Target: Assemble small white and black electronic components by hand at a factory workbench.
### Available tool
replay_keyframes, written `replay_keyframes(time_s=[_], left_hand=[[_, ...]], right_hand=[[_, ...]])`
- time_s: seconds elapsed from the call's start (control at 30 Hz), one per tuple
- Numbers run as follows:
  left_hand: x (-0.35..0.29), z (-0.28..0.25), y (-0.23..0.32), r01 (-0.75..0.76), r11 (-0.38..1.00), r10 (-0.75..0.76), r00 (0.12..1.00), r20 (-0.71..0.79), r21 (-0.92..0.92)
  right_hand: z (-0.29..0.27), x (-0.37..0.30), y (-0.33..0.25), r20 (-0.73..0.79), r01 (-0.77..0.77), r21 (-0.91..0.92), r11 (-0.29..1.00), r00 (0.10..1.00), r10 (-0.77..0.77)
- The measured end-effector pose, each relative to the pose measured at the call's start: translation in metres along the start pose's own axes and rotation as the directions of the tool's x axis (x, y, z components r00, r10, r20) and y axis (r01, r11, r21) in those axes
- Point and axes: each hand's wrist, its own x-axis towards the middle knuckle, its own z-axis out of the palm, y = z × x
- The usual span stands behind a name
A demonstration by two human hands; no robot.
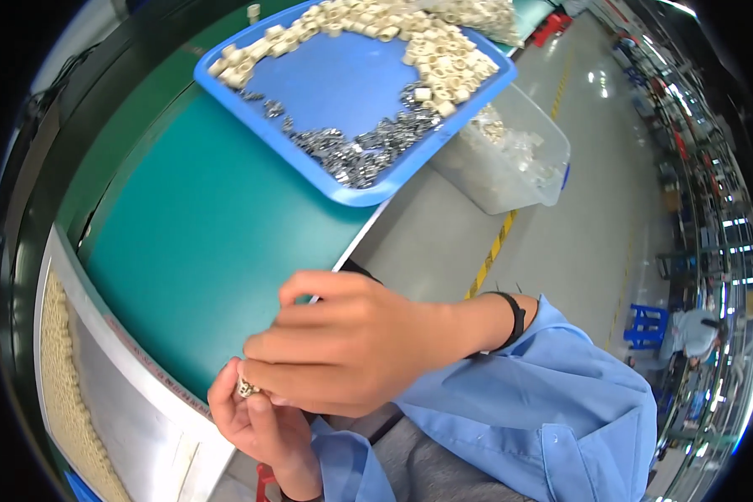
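Note:
My left hand (263, 428) is closed in a pinch around a small cream part with metal bits in its end face (245, 387). My right hand (335, 345) is above it, back of the hand up. Its fingers are bent, with the lower fingertips at the same part; the right thumb and what lies under the palm are hidden. Beyond both hands sits a blue tray (316, 171). Cream cylindrical parts (448, 67) lie along its far and right sides, and a heap of small shiny metal pieces (356, 159) fills its near corner.
The tray stands on a green work surface (201, 226). At the left, a white-edged tray (134, 368) holds rows of cream parts (74, 385). A translucent bin (510, 180) with plastic bags is right of the table, beside a yellow-black floor line (495, 249). Far right, a person (690, 335) is near a blue stool (647, 326).

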Motion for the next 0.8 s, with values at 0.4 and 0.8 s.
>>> replay_keyframes(time_s=[0.4, 0.8], left_hand=[[0.007, -0.002, -0.004, 0.101, 0.990, -0.040, 0.880, 0.473, -0.104], [0.006, 0.007, -0.014, 0.144, 0.981, -0.060, 0.866, 0.497, -0.132]], right_hand=[[-0.200, 0.017, 0.240, 0.166, -0.200, -0.836, 0.511, 0.795, 0.584], [-0.180, 0.044, 0.206, 0.230, -0.711, -0.122, 0.693, 0.658, 0.716]])
